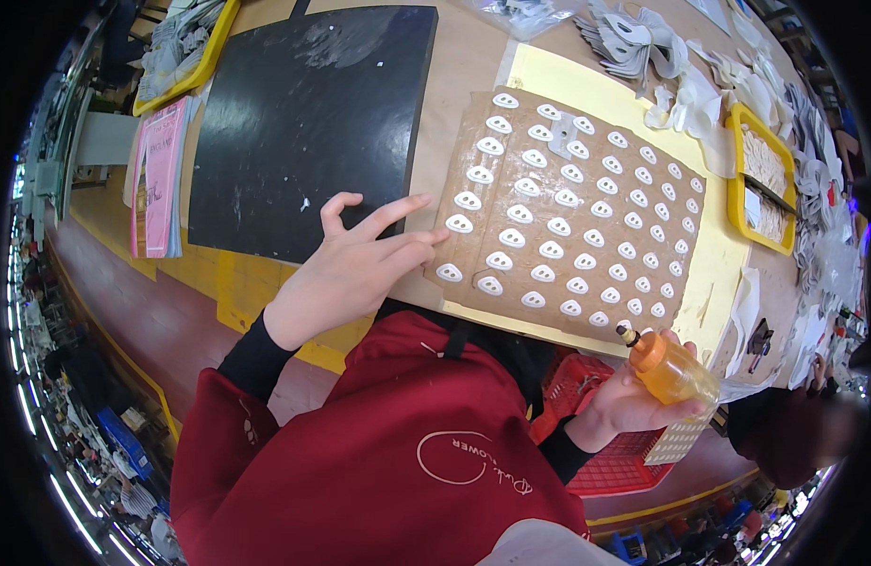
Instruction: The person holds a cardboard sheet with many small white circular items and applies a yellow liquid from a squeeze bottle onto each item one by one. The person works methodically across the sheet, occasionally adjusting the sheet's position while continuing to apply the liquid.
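In my right hand (634,401) is an orange-capped squeeze bottle (679,373) of amber liquid, its dark nozzle tilted up toward the board's near edge. My left hand (355,259) has its fingers spread, with fingertips at the left edge of a brown cardboard sheet (511,274). Rows of small white rounded-triangle pieces (519,213), each with two dark holes, cover that sheet. A clear plastic piece (563,137) lies among the upper rows. Under the cardboard shows a pale yellow board (586,85).
A black slab (313,141) lies to the left, beside a pink booklet (159,179). Yellow trays (766,179) hold parts at far right and far left. White cut pieces (634,42) pile up at the back. Below the table's edge is a red basket (624,462); another person (794,429) is at the right.
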A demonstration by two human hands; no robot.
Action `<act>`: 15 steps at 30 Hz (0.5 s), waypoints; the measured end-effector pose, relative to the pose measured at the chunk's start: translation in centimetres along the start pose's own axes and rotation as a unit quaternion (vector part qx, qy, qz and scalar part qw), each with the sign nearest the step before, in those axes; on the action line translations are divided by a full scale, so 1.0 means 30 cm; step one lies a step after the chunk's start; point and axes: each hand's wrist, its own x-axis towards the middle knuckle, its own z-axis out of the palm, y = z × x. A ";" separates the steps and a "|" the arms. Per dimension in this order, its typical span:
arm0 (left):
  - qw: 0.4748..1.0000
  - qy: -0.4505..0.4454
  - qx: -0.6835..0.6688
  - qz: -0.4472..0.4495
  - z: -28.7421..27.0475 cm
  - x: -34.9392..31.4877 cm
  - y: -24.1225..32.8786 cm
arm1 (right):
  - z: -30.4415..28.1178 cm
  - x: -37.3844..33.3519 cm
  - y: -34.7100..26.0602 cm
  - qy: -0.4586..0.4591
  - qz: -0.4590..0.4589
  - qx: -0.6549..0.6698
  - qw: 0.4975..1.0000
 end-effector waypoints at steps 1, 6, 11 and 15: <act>1.000 -0.007 -0.006 0.004 -0.001 -0.001 0.010 | -0.008 0.004 -0.002 0.000 -0.007 -0.001 1.000; 0.999 -0.004 -0.033 -0.004 0.008 0.010 0.053 | -0.042 0.033 -0.020 0.053 -0.032 -0.018 0.998; 0.999 0.012 -0.028 -0.037 -0.023 -0.011 0.030 | -0.066 0.049 -0.042 0.081 -0.057 -0.025 0.995; 0.998 0.022 -0.052 -0.012 -0.007 0.004 0.053 | -0.069 0.052 -0.045 0.069 -0.044 -0.033 0.996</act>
